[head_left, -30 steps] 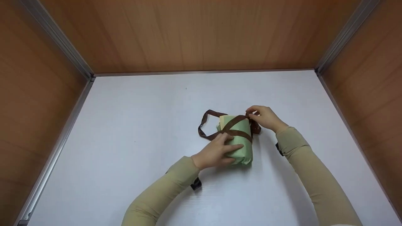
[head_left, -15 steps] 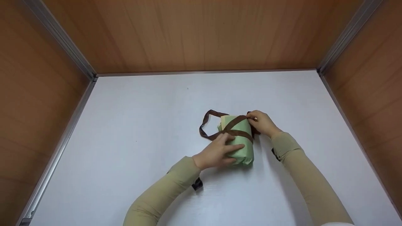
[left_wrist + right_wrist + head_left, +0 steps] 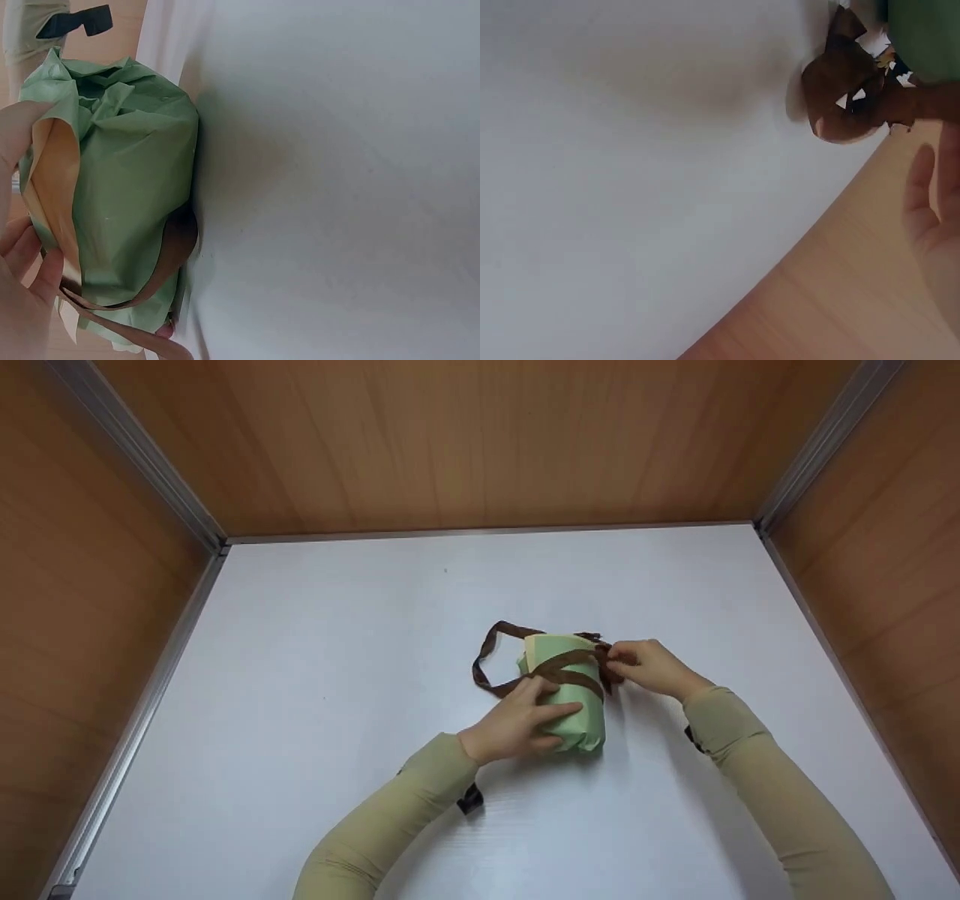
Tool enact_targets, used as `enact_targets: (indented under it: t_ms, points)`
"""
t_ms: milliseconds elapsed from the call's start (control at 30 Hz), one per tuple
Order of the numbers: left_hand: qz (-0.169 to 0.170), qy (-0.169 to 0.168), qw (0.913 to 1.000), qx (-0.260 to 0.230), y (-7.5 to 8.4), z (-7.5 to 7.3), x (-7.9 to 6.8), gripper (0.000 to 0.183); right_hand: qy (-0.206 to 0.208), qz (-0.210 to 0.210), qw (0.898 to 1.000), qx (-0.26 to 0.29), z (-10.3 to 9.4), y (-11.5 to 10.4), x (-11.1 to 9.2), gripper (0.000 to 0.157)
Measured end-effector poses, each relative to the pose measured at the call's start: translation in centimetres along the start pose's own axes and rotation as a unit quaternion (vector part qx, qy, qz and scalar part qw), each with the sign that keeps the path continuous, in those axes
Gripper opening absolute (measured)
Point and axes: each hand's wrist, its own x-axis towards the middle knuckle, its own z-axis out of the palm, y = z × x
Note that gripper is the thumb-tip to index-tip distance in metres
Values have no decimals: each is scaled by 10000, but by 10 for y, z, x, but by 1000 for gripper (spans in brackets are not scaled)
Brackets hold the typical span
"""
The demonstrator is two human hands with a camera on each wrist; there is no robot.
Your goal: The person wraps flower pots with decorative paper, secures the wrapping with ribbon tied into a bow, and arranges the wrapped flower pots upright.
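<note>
Bundle (image 3: 589,720) and ribbon (image 3: 570,658) are lying together on the white table (image 3: 337,622), somewhat right of its middle and well apart from the far edge and both far corners. The bundle is showing pale green outside and cream along its folded opening; its long axis is running roughly front to back, with a crumpled end facing the near edge. Brown ribbon is crossing its top in two bands, a slack loop (image 3: 486,647) is lying out toward the left edge, and a tangle (image 3: 829,82) of the same ribbon is bunching at the right side.

From where I am operating, the relation that I am weighing is a sideways one: the tangle is sitting directly left of the right hand (image 3: 660,667), across the bundle's long axis, so that hand is nearer to it. Its fingertips are curving at the ribbon, but I cannot tell whether they are pinching it or only touching it. The left hand (image 3: 514,724) is resting on the bundle's near left part, its fingers spread and fairly straight, touching without clenching.

Further out, I am seeing tan sleeves (image 3: 405,802), a small black device (image 3: 470,799) hanging under the left wrist, and a wooden panel (image 3: 480,442) rising behind the far edge.
</note>
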Motion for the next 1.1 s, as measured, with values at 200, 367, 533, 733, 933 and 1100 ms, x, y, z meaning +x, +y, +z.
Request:
enact_targets:
  t_ms: [200,367,533,733,933,1100]
  points:
    - [-62,-76,9999,-26,0,-1,0,49,-612,31,9972,420,-3,-1,-13,13]
    - [-72,-129,9998,-104,0,-1,0,49,-723,138,9946,727,-4,-2,-17,19]
    - [-38,-63,10000,-62,-1,-1,0,49,-1007,89,9898,1006,-5,-7,-18,20]
    - [-65,-55,10000,-25,-1,-2,-1,48,-1211,38,9848,1243,0,-7,-15,21]
    - [-107,-132,9998,-75,0,-3,-2,48,-1081,-43,9876,1139,9,-8,-13,17]
    - [-108,-146,9998,-58,1,-3,-2,48,-829,-90,9908,1062,17,-10,-14,14]
